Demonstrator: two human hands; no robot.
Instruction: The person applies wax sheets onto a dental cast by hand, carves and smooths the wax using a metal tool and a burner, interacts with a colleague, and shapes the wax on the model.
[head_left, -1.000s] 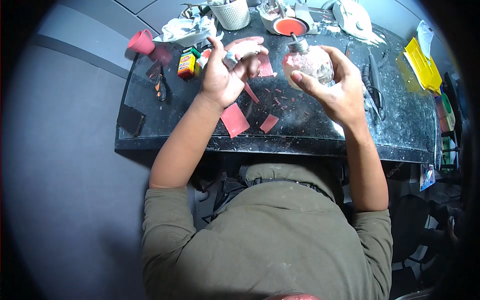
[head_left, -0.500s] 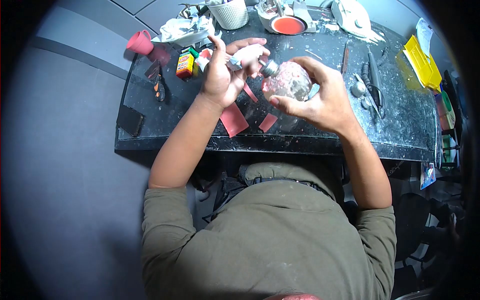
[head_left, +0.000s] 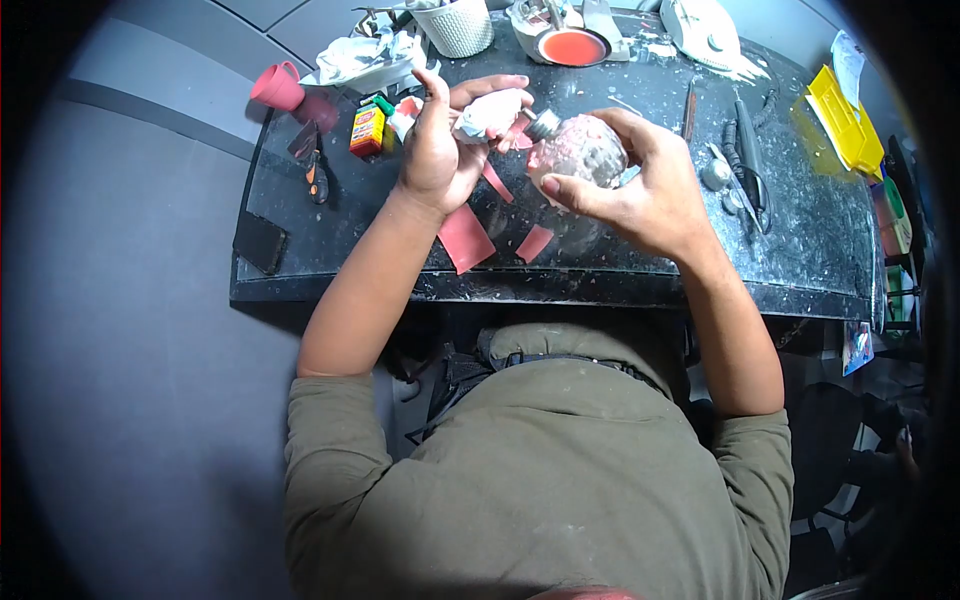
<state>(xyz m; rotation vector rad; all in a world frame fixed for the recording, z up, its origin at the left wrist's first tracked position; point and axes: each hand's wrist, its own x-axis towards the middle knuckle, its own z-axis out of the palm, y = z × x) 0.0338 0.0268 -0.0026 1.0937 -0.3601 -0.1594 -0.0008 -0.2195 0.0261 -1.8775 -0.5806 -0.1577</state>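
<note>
My left hand (head_left: 440, 145) is closed round a small whitish-pink plaster cast (head_left: 489, 114), its thumb raised. My right hand (head_left: 650, 185) grips a round glass alcohol lamp (head_left: 575, 152), tilted so that its metal neck (head_left: 543, 125) points at the cast. Pink wax smears cover much of the glass. Whether a flame burns at the neck I cannot make out. Below the hands lie a larger pink wax sheet (head_left: 466, 240), a small wax piece (head_left: 535, 243) and a narrow wax strip (head_left: 497, 183).
On the dark worktop (head_left: 350, 250) stand a yellow-and-red box (head_left: 367, 130), a pink cup (head_left: 278, 87) and a white basket (head_left: 455, 28). A pan of red material (head_left: 574, 47) sits at the back. To the right are a corded handpiece (head_left: 750, 150) and a yellow tray (head_left: 845, 120).
The lamp has risen slightly and its neck has shifted a little away from the viewer. The cast has turned a little in my left hand. Both hands keep their hold.
</note>
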